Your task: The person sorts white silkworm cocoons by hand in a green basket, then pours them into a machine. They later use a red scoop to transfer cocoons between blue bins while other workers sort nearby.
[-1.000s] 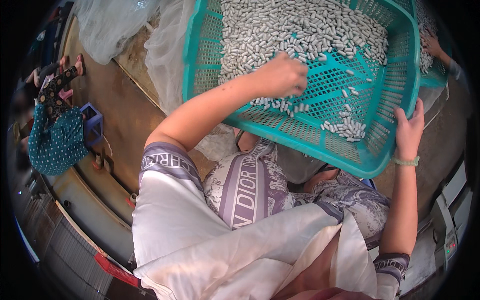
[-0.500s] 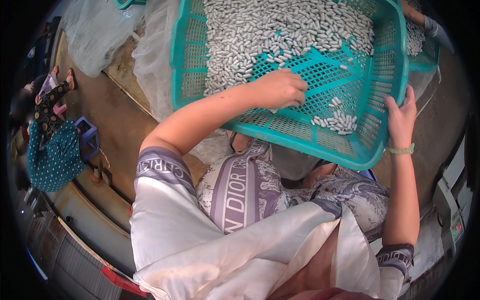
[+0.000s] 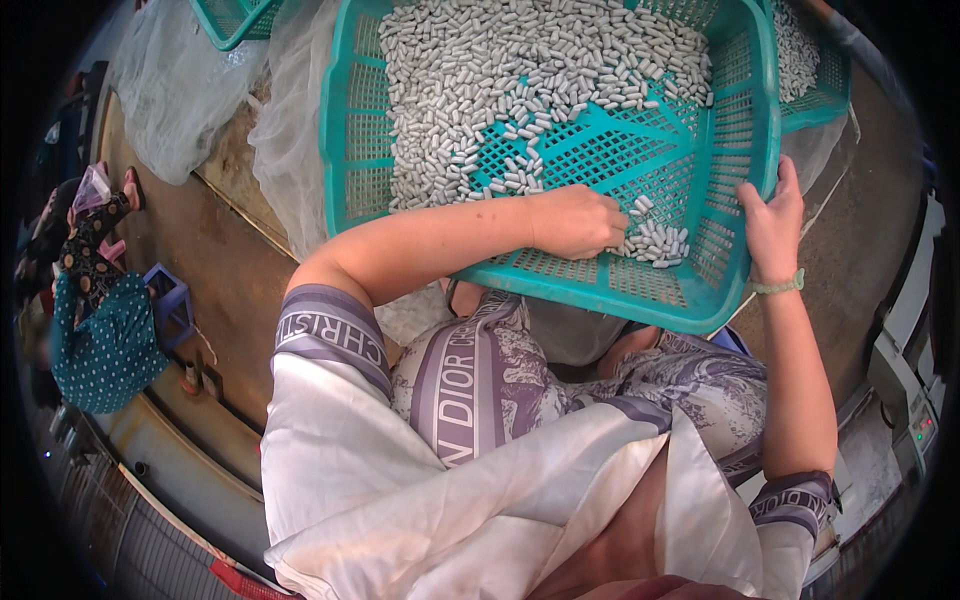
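A large green plastic basket (image 3: 590, 296) with mesh walls and floor tilts in front of me above my knees. Whitish-grey capsules (image 3: 530, 60) cover its far and left parts, while a small heap of capsules (image 3: 658, 243) lies apart near the front right corner. My left hand (image 3: 578, 222) reaches over the near rim, its fingers curled down at the left side of that small heap; whatever is between the fingertips is hidden. My right hand (image 3: 774, 220) grips the basket's right rim, thumb inside.
Another green basket (image 3: 825, 90) with capsules stands beyond the right rim, a person's arm beside it. Pale netting (image 3: 290, 130) lies at left near a further green basket (image 3: 232, 25). Farther left are a blue stool (image 3: 172, 300) and a person in a dotted teal top (image 3: 105, 345).
My left hand has moved down and slightly right to the small heap. Some capsules now trail down from the main mass. The basket sits farther left in view.
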`<state>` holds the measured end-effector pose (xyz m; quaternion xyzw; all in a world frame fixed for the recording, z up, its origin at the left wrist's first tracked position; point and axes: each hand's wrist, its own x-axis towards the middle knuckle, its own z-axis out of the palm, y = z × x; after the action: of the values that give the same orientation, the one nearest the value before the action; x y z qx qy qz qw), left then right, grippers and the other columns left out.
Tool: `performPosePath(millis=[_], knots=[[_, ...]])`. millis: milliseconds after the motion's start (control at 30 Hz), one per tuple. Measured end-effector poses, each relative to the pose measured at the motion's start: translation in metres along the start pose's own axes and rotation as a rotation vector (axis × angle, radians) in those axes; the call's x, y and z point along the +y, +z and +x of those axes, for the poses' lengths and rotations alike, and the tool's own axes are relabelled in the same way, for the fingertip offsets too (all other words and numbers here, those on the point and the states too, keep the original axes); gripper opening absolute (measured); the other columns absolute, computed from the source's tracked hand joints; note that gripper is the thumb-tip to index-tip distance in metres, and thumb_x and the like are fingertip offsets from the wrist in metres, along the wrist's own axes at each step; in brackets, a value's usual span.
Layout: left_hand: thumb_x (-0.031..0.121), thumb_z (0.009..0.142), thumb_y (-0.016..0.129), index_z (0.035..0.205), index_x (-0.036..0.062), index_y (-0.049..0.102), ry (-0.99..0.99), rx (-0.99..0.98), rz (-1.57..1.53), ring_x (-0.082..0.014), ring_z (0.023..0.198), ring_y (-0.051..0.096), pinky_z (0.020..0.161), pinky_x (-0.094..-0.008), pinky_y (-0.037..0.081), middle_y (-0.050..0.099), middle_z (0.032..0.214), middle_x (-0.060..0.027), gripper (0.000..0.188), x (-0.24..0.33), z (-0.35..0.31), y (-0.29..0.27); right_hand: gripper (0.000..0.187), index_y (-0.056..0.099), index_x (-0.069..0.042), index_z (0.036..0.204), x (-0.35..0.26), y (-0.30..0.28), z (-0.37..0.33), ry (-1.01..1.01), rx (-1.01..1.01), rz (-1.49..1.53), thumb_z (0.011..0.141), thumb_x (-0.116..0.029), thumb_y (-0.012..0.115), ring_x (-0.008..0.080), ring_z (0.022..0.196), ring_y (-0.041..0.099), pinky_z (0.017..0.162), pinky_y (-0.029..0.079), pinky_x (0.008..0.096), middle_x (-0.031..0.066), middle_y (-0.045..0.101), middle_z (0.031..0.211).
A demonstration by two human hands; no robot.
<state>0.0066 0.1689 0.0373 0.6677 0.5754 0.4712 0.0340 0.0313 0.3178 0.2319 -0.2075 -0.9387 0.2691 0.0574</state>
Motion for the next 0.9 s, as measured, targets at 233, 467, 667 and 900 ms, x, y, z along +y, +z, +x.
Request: performPosePath(millis=[233,467,667,900], knots=[[0.009,0.066,0.057,0.070,0.0041,0.053,-0.299,0.151,-0.206,-0.0293,0.067,0.056,0.060,-0.0380,0.047,0.054,0.071,-0.0095,0.007,-0.013,0.014,-0.024,0.034,0.046,0.006,0.101,-0.001,0.001,0.007,-0.013,0.004,0.003,0.068,0.003,0.051,0.0127,0.075,0.053,0.068,0.043,0.0248,0.0098,0.057,0.085],[0.009,0.070,0.052,0.072,0.0033,0.053,-0.134,0.294,-0.008,-0.0304,0.069,0.057,0.061,-0.0384,0.048,0.054,0.073,-0.0115,0.006,-0.002,0.026,-0.006,0.034,0.046,0.006,0.100,-0.005,0.003,0.005,-0.051,0.021,-0.007,0.067,0.003,0.051,0.0136,0.076,0.054,0.069,0.043,0.0258,0.0102,0.057,0.085],[0.005,0.066,0.056,0.069,0.0047,0.050,-0.251,0.419,0.075,-0.0296,0.063,0.055,0.056,-0.0391,0.045,0.051,0.065,-0.0117,0.007,-0.020,0.038,-0.061,0.033,0.046,0.006,0.099,-0.019,0.000,0.000,-0.004,0.017,0.001,0.066,0.004,0.050,0.0136,0.076,0.053,0.070,0.043,0.0256,0.0098,0.056,0.085],[0.012,0.064,0.062,0.077,0.0055,0.057,-0.473,0.801,0.579,-0.0297,0.068,0.057,0.059,-0.0383,0.047,0.057,0.073,-0.0115,0.016,-0.081,0.069,-0.209,0.032,0.046,0.005,0.097,-0.020,-0.006,0.003,-0.020,0.011,0.034,0.065,0.004,0.050,0.0144,0.076,0.054,0.070,0.043,0.0263,0.0101,0.056,0.084]])
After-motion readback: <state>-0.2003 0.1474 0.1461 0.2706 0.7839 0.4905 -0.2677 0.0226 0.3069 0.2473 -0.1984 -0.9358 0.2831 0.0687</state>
